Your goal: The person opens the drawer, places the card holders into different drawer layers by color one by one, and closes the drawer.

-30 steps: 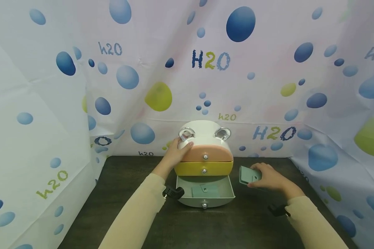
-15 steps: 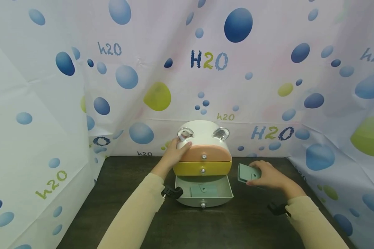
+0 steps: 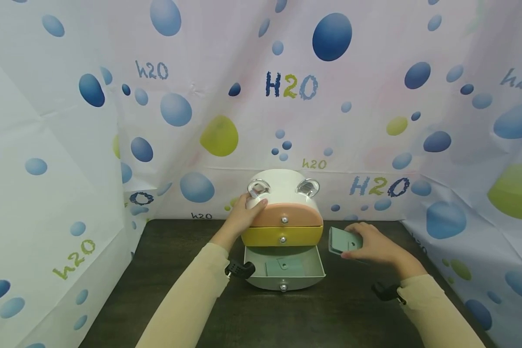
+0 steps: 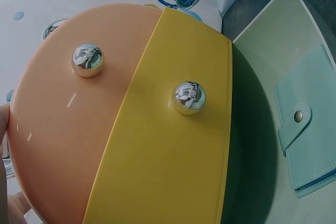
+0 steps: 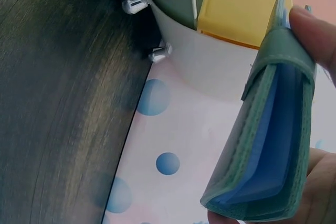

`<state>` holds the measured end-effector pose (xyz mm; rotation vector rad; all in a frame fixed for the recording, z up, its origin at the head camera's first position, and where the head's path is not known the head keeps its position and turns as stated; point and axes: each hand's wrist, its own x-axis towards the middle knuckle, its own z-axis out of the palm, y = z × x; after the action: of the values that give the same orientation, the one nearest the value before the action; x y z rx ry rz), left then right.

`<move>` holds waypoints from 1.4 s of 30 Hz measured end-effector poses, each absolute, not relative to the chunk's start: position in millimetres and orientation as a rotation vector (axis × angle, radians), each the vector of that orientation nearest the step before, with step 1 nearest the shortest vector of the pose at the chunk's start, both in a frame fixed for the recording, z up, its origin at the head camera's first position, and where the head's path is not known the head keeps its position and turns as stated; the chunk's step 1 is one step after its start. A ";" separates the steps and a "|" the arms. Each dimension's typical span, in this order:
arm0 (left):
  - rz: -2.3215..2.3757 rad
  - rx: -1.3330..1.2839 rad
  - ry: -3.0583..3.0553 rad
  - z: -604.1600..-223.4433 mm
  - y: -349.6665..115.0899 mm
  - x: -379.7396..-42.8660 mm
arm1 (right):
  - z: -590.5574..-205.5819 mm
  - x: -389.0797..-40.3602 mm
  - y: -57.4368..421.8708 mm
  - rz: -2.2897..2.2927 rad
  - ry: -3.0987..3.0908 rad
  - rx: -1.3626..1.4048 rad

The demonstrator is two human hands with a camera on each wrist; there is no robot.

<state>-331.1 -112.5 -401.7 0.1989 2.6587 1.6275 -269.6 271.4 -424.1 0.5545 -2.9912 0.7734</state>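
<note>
A small drawer box (image 3: 282,191) with a white top, an orange drawer, a yellow drawer and a pulled-out grey-green bottom drawer (image 3: 304,283) stands mid-table. My left hand (image 3: 242,216) grips its upper left side, thumb at the front edge. In the bottom drawer lies a green snap-strap card holder (image 4: 315,93), flat and fastened. Right of the box, my right hand (image 3: 371,243) holds a second green card holder (image 3: 343,240) above the table, between thumb and fingers. The right wrist view shows its strap across the end and bluish clear sleeves inside.
Two clear ear-shaped pieces (image 3: 308,187) stick out from the box's top. Silver round knobs (image 4: 189,97) sit on the drawers. The dark wooden table (image 3: 330,314) meets a patterned cloth backdrop (image 3: 252,121) behind and at the sides. Silver feet (image 5: 160,53) support the box.
My right hand has moved slightly left and up, bringing the held card holder closer to the box. The left hand keeps its grip on the box. The head view has shifted a little.
</note>
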 end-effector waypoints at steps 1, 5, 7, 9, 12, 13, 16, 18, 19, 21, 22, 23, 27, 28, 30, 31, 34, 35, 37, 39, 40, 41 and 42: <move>1.626 0.197 2.658 -401.6 -112.6 -330.9 | -423.7 -269.3 270.5 0.778 -2.988 0.560; 1.629 0.193 2.649 -401.3 -113.0 -330.8 | -423.4 -269.5 268.1 0.786 -2.982 0.579; 1.633 0.193 2.644 -400.9 -113.1 -330.9 | -423.5 -269.6 267.0 0.786 -2.983 0.585; 1.636 0.193 2.641 -400.6 -112.9 -331.0 | -423.1 -269.3 265.3 0.790 -2.983 0.594; 1.634 0.192 2.644 -400.5 -112.5 -331.1 | -422.3 -268.5 263.0 0.788 -2.988 0.596; 1.631 0.192 2.647 -400.7 -112.4 -331.2 | -421.8 -267.9 262.2 0.786 -2.990 0.597; 1.628 0.187 2.653 -400.8 -112.2 -331.2 | -420.7 -266.9 260.2 0.786 -2.991 0.601; 1.625 0.184 2.656 -400.9 -112.2 -331.2 | -420.2 -266.7 259.1 0.788 -2.989 0.607; 1.623 0.183 2.658 -401.0 -112.3 -331.2 | -419.9 -266.6 258.3 0.790 -2.987 0.612; 1.622 0.184 2.658 -400.8 -112.3 -331.1 | -419.6 -267.1 257.5 0.789 -2.984 0.617; 1.620 0.185 2.658 -400.8 -112.4 -331.1 | -419.4 -267.3 257.1 0.789 -2.982 0.618; 1.619 0.185 2.658 -400.7 -112.4 -331.1 | -419.3 -267.5 257.0 0.788 -2.983 0.616; 1.618 0.180 2.658 -400.3 -112.6 -330.7 | -418.2 -267.4 256.2 0.787 -2.982 0.614; 1.618 0.177 2.659 -400.0 -112.6 -330.5 | -417.8 -267.1 256.0 0.788 -2.983 0.614; 1.619 0.174 2.661 -399.8 -112.6 -330.2 | -416.9 -266.6 255.6 0.788 -2.985 0.613; 1.618 0.173 2.663 -399.6 -112.6 -330.0 | -416.6 -266.4 255.6 0.786 -2.988 0.609; 1.616 0.176 2.667 -399.4 -112.5 -330.0 | -415.6 -265.9 254.7 0.780 -2.988 0.609; 1.615 0.176 2.668 -399.6 -112.5 -330.3 | -415.3 -265.9 254.3 0.778 -2.988 0.609; 1.610 0.175 2.669 -399.5 -112.3 -330.5 | -414.5 -265.6 253.1 0.776 -2.984 0.616; 1.608 0.171 2.668 -399.6 -112.2 -330.8 | -413.4 -265.6 251.5 0.774 -2.980 0.624; 1.608 0.170 2.666 -399.7 -112.2 -330.8 | -412.7 -265.4 250.6 0.773 -2.976 0.629; 1.609 0.170 2.664 -399.8 -112.2 -330.9 | -411.9 -265.2 249.6 0.774 -2.972 0.637; 1.611 0.170 2.663 -399.9 -112.2 -330.8 | -411.0 -265.1 248.5 0.773 -2.968 0.645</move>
<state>-330.8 -112.2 -399.9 0.1701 2.6626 1.6108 -265.1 248.5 -411.0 0.6453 -2.9677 0.7726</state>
